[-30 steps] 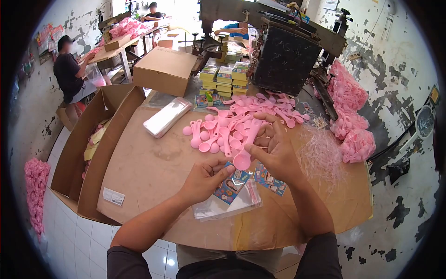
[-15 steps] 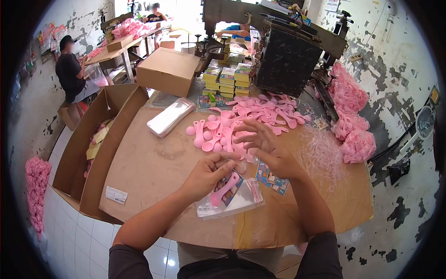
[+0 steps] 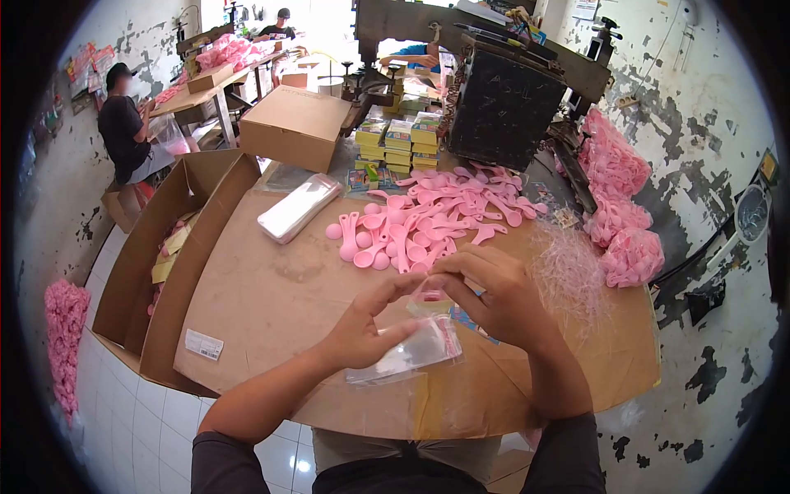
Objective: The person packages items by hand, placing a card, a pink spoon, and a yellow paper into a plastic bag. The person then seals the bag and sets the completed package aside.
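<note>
1. Looking down through the head view, we have both hands meeting over the brown cardboard worktop (image 3: 271,305), just in front of the heap of pink spoons (image 3: 436,214).
2. Our left hand (image 3: 362,329) pinches one small clear bag (image 3: 428,300) between thumb and fingers, above the stack of clear bags (image 3: 403,358) lying flat on the worktop.
3. Our right hand (image 3: 502,296) is curled over the bag's top edge, fingertips clenched on the plastic; a bit of pink shows between the two hands.
4. What has changed: a second ago the right hand carried a spoon in the open, half a second ago that spoon lay on the printed card inside the bag, and now hands and plastic cover it. We judge the spoon is bagged and the mouth is being closed.
5. Around us sit the open carton (image 3: 156,263), a wrapped pack of bags (image 3: 296,207), stacked yellow boxes (image 3: 403,136) and shredded plastic strips (image 3: 568,272). A person in black (image 3: 123,123) works at a far table.
</note>
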A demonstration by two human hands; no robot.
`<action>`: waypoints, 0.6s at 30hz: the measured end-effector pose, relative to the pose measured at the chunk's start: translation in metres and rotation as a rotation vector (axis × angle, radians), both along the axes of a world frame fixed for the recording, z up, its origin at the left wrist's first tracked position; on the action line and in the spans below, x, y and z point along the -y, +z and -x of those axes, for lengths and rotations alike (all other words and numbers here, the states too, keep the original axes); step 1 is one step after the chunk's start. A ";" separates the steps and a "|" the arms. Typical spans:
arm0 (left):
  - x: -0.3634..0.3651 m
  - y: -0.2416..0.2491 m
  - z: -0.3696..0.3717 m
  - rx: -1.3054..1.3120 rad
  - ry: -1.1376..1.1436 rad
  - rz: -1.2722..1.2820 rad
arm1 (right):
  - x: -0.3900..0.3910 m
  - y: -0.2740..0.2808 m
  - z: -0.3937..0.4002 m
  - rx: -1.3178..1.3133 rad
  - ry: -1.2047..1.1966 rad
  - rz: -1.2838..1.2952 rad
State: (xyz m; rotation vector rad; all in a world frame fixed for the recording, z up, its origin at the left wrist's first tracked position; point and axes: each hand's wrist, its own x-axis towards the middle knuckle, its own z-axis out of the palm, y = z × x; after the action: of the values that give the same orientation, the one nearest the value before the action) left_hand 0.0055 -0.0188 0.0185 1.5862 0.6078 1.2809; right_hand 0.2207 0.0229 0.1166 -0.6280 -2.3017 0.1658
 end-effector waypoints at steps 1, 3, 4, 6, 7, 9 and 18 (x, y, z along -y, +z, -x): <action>0.002 0.004 -0.003 -0.085 0.060 -0.059 | 0.000 -0.003 0.001 -0.028 0.009 0.048; 0.002 0.005 -0.006 -0.132 0.107 -0.080 | 0.000 -0.004 0.002 -0.057 0.029 0.117; 0.000 0.005 -0.006 -0.094 0.092 -0.041 | 0.000 -0.003 0.003 -0.060 0.039 0.139; -0.001 0.006 -0.006 -0.057 0.078 0.010 | 0.000 -0.004 0.005 -0.065 0.057 0.153; 0.000 0.007 -0.007 -0.058 0.080 0.022 | 0.000 -0.005 0.006 -0.067 0.066 0.147; 0.000 0.005 -0.008 -0.033 0.082 0.054 | 0.000 -0.007 0.009 -0.090 0.053 0.178; 0.003 0.003 -0.008 0.008 0.187 0.141 | -0.004 -0.016 0.016 0.025 -0.020 -0.299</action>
State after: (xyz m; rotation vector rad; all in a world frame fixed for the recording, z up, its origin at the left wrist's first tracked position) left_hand 0.0131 -0.0216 0.0217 1.4340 0.8391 1.3486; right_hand 0.2050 0.0265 0.1006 -0.5007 -2.2820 -0.1942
